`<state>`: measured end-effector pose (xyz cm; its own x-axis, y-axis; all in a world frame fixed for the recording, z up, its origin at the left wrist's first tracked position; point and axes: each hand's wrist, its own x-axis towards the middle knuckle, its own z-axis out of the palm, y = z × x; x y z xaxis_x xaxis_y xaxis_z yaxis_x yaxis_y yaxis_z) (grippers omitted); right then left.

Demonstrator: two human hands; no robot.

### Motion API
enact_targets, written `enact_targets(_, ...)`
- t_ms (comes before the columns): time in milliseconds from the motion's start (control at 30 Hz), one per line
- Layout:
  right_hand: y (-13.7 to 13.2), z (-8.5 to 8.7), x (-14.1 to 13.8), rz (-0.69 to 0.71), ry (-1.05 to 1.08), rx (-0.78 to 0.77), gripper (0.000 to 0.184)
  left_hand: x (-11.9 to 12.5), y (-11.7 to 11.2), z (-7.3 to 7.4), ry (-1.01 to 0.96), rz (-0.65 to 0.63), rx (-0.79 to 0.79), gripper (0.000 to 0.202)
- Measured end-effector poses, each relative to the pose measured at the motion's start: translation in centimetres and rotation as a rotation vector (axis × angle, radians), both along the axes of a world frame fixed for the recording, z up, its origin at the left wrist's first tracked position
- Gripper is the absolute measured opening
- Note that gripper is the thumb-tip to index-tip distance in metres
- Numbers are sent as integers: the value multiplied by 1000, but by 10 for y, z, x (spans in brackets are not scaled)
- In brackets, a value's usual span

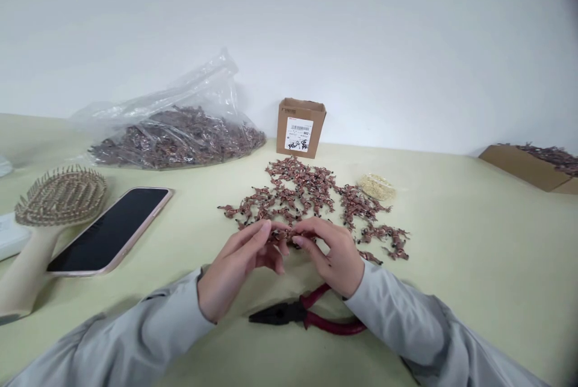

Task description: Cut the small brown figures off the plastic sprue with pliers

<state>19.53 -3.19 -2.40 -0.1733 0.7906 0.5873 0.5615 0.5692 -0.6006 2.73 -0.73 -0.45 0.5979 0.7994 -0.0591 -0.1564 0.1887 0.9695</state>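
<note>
Both my hands meet at the front of a pile of small brown figurines. They look like little animals with black tips and thin legs. My left hand is closed with thumb and fingers around one small brown figurine, much of it hidden by the fingers. My right hand pinches at the right end of that same piece with thumb and forefinger; what lies between those fingertips is too small to make out. Below the hands lie pliers with black jaws and red handles, partly under my right sleeve.
Behind the pile stands a cardboard box, with a bag of small gold pieces to its right. A clear plastic bag of figurines, a phone and a hairbrush lie left. Another filled box sits far right.
</note>
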Motion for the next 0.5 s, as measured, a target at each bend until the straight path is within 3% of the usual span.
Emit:
enact_targets(200,-1,1,0,-15,5,-20,12,-3,4,-4,301,78,321,23)
enact_targets(500,1,-1,0,-31,-3,0,13,-2,1,-4,354,82,376,28)
